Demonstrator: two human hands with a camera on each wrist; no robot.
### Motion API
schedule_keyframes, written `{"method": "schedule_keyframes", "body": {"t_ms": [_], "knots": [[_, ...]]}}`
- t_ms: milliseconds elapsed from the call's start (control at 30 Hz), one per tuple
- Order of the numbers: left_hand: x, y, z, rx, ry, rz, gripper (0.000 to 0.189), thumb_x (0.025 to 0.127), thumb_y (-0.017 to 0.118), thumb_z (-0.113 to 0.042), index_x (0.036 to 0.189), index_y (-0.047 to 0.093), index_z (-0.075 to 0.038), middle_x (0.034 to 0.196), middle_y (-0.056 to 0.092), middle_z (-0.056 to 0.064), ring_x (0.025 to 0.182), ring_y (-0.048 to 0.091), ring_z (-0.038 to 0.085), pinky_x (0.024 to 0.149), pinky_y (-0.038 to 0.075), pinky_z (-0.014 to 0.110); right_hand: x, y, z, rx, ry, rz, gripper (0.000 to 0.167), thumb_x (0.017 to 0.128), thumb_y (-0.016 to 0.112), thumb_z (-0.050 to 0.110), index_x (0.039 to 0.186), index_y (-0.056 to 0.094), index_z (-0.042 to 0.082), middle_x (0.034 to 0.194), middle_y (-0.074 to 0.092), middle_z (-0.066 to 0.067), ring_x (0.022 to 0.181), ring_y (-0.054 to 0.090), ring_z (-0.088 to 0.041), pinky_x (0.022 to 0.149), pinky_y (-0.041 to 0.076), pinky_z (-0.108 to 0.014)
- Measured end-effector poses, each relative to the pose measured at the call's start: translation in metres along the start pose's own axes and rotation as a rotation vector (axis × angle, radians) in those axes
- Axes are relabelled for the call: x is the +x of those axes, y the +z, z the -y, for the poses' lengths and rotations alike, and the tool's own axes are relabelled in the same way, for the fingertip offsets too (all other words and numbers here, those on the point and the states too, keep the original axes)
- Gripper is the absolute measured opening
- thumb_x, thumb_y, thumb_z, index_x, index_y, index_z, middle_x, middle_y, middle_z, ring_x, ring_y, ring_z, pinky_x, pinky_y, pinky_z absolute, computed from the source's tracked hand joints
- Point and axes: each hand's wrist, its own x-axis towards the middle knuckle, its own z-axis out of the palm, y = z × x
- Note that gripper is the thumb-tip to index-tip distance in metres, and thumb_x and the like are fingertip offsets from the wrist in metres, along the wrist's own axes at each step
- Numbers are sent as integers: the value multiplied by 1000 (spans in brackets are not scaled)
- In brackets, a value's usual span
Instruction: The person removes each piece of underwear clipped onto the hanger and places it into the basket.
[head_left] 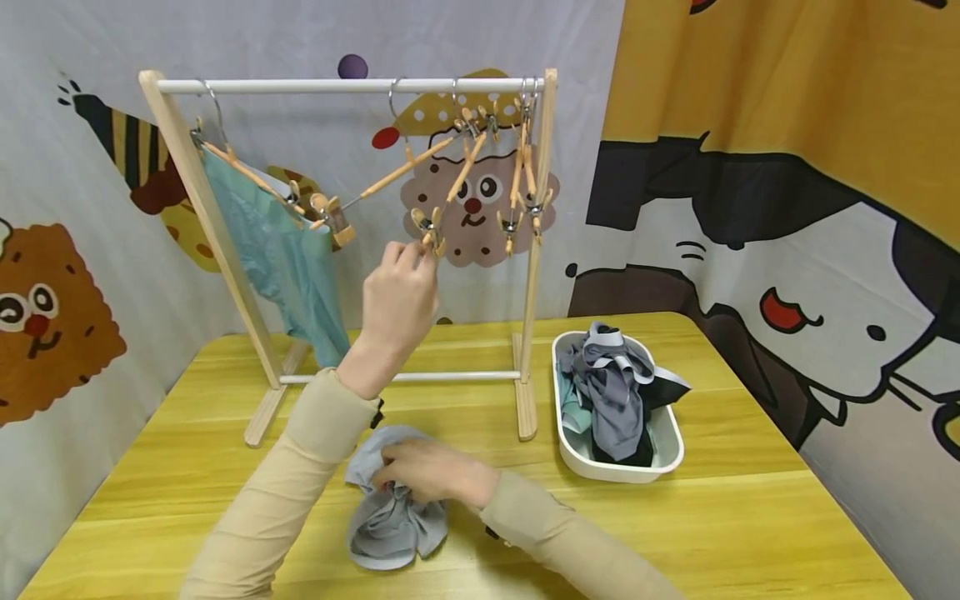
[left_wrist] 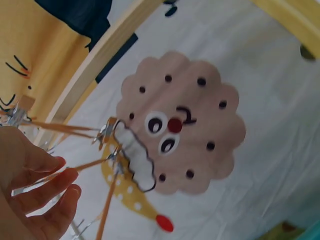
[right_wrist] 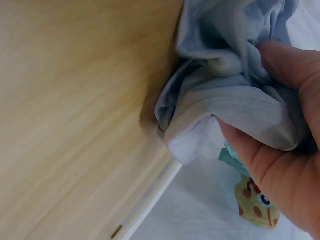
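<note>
My left hand (head_left: 401, 287) is raised at the rack, its fingertips at the wooden clip (head_left: 429, 229) on the near end of a hanger. In the left wrist view its fingers (left_wrist: 67, 192) are bent in front of a hanger bar; whether they grip the clip is hidden. Low over the table, my right hand (head_left: 431, 471) holds a crumpled grey garment (head_left: 393, 529). The right wrist view shows thumb and fingers pinching the folded grey fabric (right_wrist: 235, 102). A teal cloth (head_left: 273, 250) hangs from the leftmost clip hanger (head_left: 251, 179).
The wooden rack (head_left: 534, 300) stands at the back of the table (head_left: 720, 500); several clip hangers hang from its white rail (head_left: 300, 86). To the right, a white basin (head_left: 618, 473) holds grey, black and teal clothes (head_left: 611, 400). A printed curtain hangs behind.
</note>
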Motion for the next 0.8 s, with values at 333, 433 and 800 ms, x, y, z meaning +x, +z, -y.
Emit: {"method": "schedule_keyframes", "body": {"t_ms": [333,433,800], "knots": [[-5,27,-12,-148,-100,118,18,94,53,-8,98,70,-3,96,70,13,89,64,32,59,56,42,-39,-32,-28,91,54,-130,35,70,69,-8,90,71,20,96,63,3,84,61,-6,73,46,-8],[-5,35,-15,-179,-112,150,19,95,53,-11,99,71,-3,96,70,12,86,64,29,59,55,40,-57,-46,-38,87,73,-201,31,70,70,-7,88,69,18,95,64,1,82,62,-9,72,48,-11],[0,66,-35,-355,-134,272,23,94,58,-16,111,65,-4,103,71,12,81,68,28,64,56,36,-133,-85,-67,136,293,-397,30,69,73,-9,87,68,15,95,63,-1,80,62,-14,68,53,-24]]}}
